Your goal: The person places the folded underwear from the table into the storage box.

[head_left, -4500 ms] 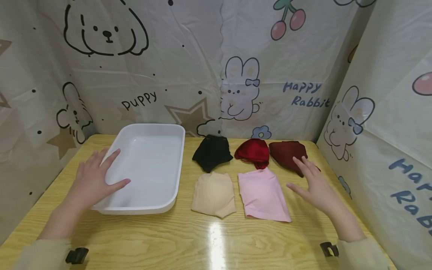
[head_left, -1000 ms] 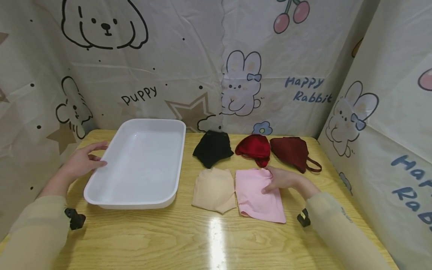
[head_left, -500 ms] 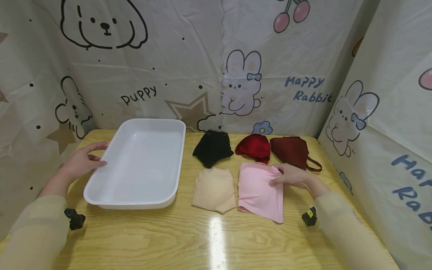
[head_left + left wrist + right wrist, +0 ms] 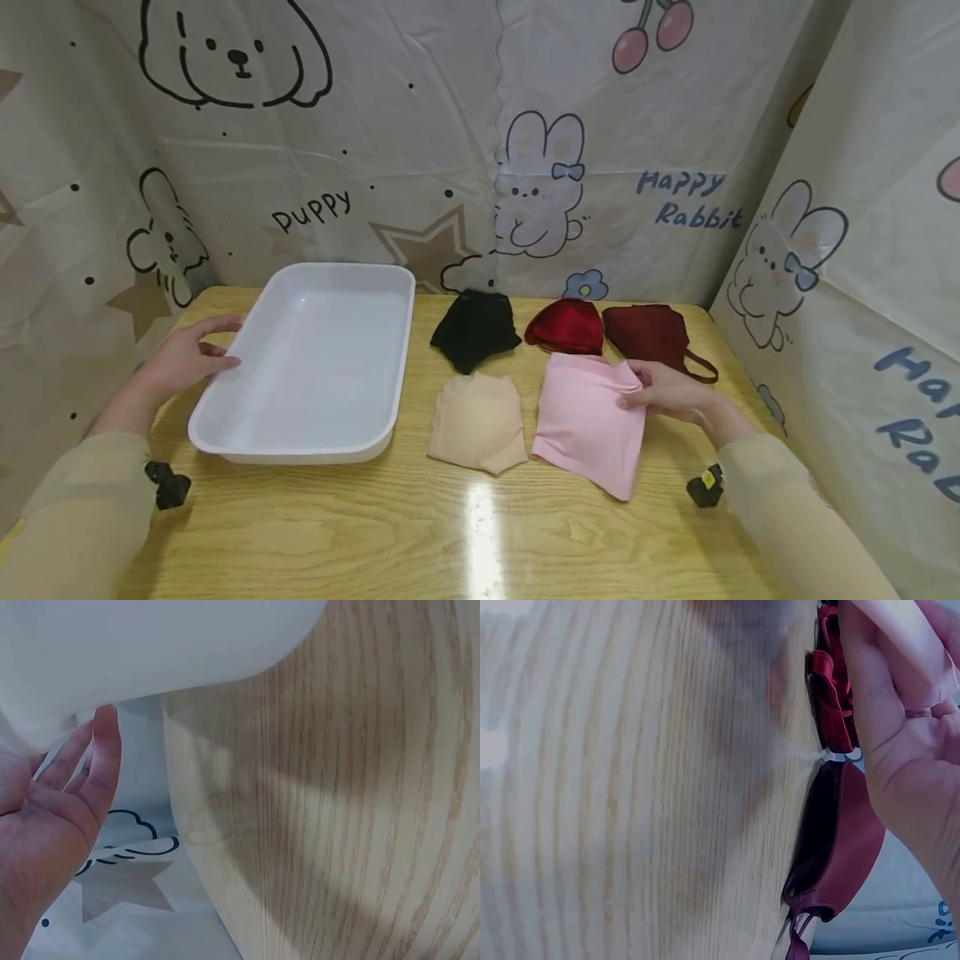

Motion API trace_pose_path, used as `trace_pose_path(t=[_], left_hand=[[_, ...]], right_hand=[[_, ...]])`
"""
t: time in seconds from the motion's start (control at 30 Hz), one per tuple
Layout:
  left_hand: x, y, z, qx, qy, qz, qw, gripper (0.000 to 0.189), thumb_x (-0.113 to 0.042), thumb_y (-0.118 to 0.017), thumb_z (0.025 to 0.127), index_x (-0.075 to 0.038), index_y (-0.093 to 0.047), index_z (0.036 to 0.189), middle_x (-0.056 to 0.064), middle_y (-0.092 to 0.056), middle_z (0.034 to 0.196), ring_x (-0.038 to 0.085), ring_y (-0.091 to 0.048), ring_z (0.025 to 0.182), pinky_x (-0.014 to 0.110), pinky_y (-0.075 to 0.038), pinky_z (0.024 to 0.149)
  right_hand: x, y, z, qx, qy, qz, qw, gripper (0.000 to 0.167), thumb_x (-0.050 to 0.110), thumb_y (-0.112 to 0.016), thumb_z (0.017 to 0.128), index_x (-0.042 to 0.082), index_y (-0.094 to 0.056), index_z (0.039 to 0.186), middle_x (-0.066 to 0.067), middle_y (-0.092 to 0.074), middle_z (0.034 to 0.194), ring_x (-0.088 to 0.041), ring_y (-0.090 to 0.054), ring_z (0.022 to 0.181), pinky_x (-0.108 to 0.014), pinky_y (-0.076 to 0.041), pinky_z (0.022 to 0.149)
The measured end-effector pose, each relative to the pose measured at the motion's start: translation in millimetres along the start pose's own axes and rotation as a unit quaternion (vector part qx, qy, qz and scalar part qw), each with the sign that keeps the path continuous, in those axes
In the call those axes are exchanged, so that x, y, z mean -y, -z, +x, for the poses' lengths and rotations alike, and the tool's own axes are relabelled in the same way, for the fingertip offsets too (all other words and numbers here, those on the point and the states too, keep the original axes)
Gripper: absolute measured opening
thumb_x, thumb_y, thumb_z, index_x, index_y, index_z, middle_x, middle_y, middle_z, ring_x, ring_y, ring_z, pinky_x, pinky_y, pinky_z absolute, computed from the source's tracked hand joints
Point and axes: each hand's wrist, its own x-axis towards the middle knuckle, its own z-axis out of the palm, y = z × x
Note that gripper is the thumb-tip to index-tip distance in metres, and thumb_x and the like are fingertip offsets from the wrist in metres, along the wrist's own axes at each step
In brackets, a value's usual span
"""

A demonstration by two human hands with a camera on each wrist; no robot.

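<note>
Right now the right hand (image 4: 671, 392) holds the pink garment (image 4: 588, 425) by its upper right corner, its grip closed with the thumb on the near face and the fingers behind. The pink garment is tilted, its upper edge raised toward the bright red garment (image 4: 566, 327) and its lower corner pointing at the person; whether that corner touches the wooden surface (image 4: 337, 533) I cannot tell. In the right wrist view the pink cloth lies folded between thumb and fingers.

At the other side, the left hand (image 4: 180, 360) grips the left rim of the white tray (image 4: 315, 367), thumb on top of the edge and fingers against it from outside and below. The tray stands upright on the surface, left of the garments.

Just beside the pink garment, on its left, lies the beige garment (image 4: 477, 425). Behind them runs a row: the black garment (image 4: 474, 329), the bright red one, and the maroon garment (image 4: 647, 333), whose strap (image 4: 701, 365) loops out to the right. A pale backdrop (image 4: 420, 150) printed with rabbits, a dog and lettering hangs behind the surface.
</note>
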Motion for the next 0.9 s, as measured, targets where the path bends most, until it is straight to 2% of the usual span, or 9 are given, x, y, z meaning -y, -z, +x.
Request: trace_pose_path(t=[0.3,0.4,0.5,0.67,0.77,0.9], left_hand=[[-1.8,3.5,4.4,0.016,-0.014,0.004,0.9998,0.080,-0.028,-0.069,0.086,-0.005,-0.024,0.149,0.028,-0.034,0.141,0.038,-0.046,0.107,0.031,-0.053,0.074],[-2.3,5.1,6.4,0.025,-0.021,0.004,0.9995,0.079,-0.026,-0.068,0.087,-0.002,-0.024,0.148,0.029,-0.033,0.140,0.039,-0.047,0.107,0.033,-0.054,0.075],[-3.1,6.5,8.1,0.035,-0.023,0.009,0.9991,0.079,-0.026,-0.068,0.087,0.001,-0.024,0.147,0.030,-0.033,0.140,0.044,-0.046,0.110,0.042,-0.054,0.080],[-3.3,7.3,8.7,0.054,-0.012,0.010,0.9984,0.080,-0.029,-0.067,0.087,0.001,-0.024,0.147,0.031,-0.030,0.142,0.048,-0.044,0.115,0.052,-0.050,0.088],[-1.7,7.3,8.3,0.065,-0.008,-0.007,0.9978,0.082,-0.031,-0.067,0.087,0.001,-0.022,0.148,0.032,-0.028,0.142,0.047,-0.046,0.114,0.050,-0.051,0.087],[0.7,7.9,7.6,0.075,-0.008,-0.024,0.9969,0.082,-0.031,-0.066,0.088,0.000,-0.020,0.149,0.032,-0.028,0.140,0.043,-0.051,0.111,0.046,-0.054,0.084]], right_hand=[[4.7,3.7,-14.6,-0.017,0.014,0.048,0.9986,0.062,0.005,-0.064,0.087,-0.003,-0.030,0.137,-0.007,-0.059,0.108,-0.020,-0.064,0.089,-0.037,-0.056,0.081],[6.9,7.2,-20.7,-0.028,0.024,0.053,0.9979,0.052,0.005,-0.063,0.088,-0.001,-0.036,0.132,-0.004,-0.061,0.104,-0.018,-0.064,0.087,-0.036,-0.056,0.079],[9.9,10.6,-25.9,-0.038,0.037,0.060,0.9968,0.045,0.004,-0.060,0.089,0.005,-0.039,0.129,-0.002,-0.063,0.103,-0.017,-0.065,0.087,-0.035,-0.056,0.079],[20.0,11.0,-30.5,-0.063,0.053,0.091,0.9924,0.044,0.002,-0.058,0.090,0.010,-0.037,0.128,0.000,-0.063,0.104,-0.017,-0.066,0.086,-0.036,-0.056,0.078],[28.2,9.3,-30.3,-0.079,0.057,0.120,0.9880,0.042,0.001,-0.058,0.090,0.011,-0.038,0.125,0.000,-0.064,0.101,-0.016,-0.066,0.084,-0.034,-0.057,0.076],[41.6,5.6,-29.8,-0.076,0.069,0.160,0.9817,0.042,-0.002,-0.056,0.091,0.013,-0.037,0.126,-0.001,-0.063,0.104,-0.016,-0.066,0.085,-0.032,-0.057,0.076]])
